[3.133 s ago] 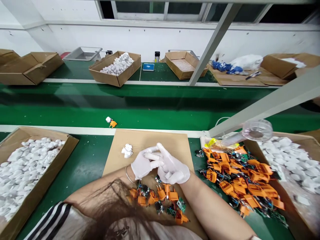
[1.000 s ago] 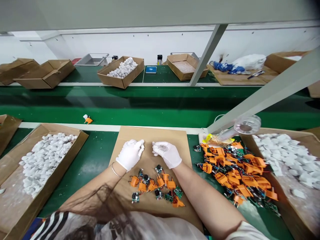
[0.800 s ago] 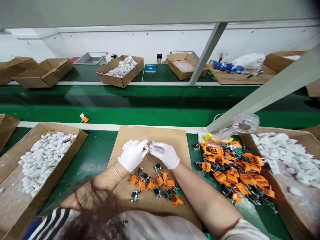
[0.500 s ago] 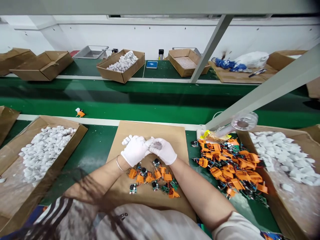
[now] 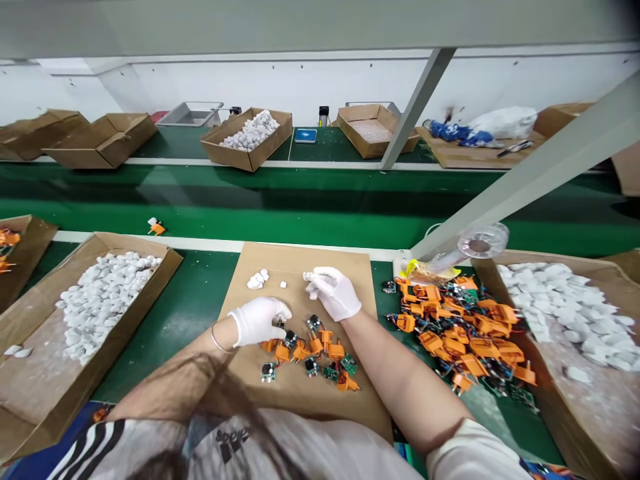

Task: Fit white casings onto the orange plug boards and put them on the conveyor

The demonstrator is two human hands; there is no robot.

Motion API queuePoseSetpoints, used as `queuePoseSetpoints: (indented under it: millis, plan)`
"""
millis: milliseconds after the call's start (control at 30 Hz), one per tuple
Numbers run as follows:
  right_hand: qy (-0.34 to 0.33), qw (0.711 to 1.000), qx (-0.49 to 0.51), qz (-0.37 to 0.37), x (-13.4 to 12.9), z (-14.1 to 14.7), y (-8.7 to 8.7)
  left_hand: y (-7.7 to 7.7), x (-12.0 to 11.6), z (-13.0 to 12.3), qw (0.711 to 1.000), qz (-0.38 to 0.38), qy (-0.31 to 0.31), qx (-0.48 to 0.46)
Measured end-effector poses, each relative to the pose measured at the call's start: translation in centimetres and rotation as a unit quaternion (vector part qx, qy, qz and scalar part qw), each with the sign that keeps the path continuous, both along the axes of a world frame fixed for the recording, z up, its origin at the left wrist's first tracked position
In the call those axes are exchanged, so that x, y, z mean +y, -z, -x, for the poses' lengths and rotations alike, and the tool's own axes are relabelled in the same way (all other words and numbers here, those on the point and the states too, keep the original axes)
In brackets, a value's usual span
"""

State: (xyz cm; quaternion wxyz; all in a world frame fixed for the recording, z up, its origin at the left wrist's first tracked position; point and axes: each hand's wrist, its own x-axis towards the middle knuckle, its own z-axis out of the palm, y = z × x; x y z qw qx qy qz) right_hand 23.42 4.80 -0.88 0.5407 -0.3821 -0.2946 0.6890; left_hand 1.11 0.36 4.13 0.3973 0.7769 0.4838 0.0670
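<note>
My left hand (image 5: 261,321), in a white glove, is low over the board's left side. Its thumb and fingers are apart, with a small circuit board (image 5: 281,324) showing between them; whether they touch it I cannot tell. My right hand (image 5: 336,293), also gloved, is raised farther right, with thumb and fingers pinched on a small white plastic piece (image 5: 311,276). Below the hands lie several orange plugs (image 5: 336,353) wired to green circuit boards (image 5: 330,377). Toward the back are a little pile of white pieces (image 5: 257,280) and a lone small white piece (image 5: 283,285).
Everything near me rests on a cardboard sheet (image 5: 250,393). A heap of orange plugs (image 5: 480,337) lies right of it. Boxes of white pieces stand left (image 5: 150,290) and right (image 5: 545,407). A grey slanted post (image 5: 545,170) and a clear round-headed device (image 5: 483,241) are at right.
My hands have parted. The left moved down to the plugs and boards; the right stayed high, drawing slightly right. The white pieces at the back are now uncovered, and the view has shifted a little.
</note>
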Motion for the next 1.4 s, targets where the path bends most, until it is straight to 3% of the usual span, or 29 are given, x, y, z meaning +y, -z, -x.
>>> queuePoseSetpoints:
  millis: [100,300,633,833,1033,1233,1400]
  plan:
    - [-0.001,1.0,0.016,0.007,0.1,-0.4,-0.6,0.5,1.2,-0.3,0.988,0.08,-0.045,-0.12]
    - [0.001,0.998,0.055,0.02,0.4,-1.2,-1.3,2.5,2.9,-3.1,0.924,0.177,-0.112,-0.318]
    - [0.001,0.996,0.085,0.016,0.3,-0.9,-0.9,5.2,4.6,-1.9,0.857,0.228,-0.201,-0.416]
    - [-0.044,0.999,0.015,-0.006,0.0,-1.0,-0.4,5.7,4.4,-2.7,0.853,0.245,-0.181,-0.423]
    - [-0.048,0.998,-0.032,-0.015,-0.1,-0.8,0.3,5.7,4.4,-3.1,0.877,0.229,-0.152,-0.394]
    - [-0.025,0.997,-0.065,-0.031,0.0,-0.4,0.6,4.2,4.5,-3.0,0.91,0.184,-0.142,-0.342]
    - [0.043,0.993,-0.085,-0.065,0.2,0.4,0.1,3.7,4.1,-3.8,0.892,0.165,-0.16,-0.388]
